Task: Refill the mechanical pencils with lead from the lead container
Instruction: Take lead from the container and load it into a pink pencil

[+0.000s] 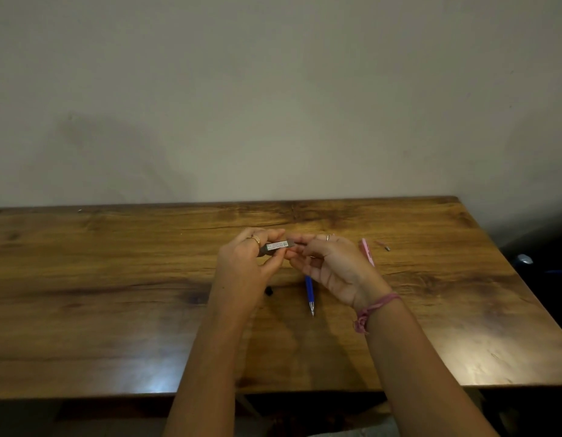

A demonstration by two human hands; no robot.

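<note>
Grey and small, the lead case (275, 246) is held above the counter (115, 279), between both hands. The left hand (242, 266) pinches its left end with curled fingers; the right hand (330, 263) grips its right end. A blue pencil (310, 293) lies on the counter just under the right hand. A pink pencil (367, 251) lies just beyond that hand, a small cap (384, 245) near it.
</note>
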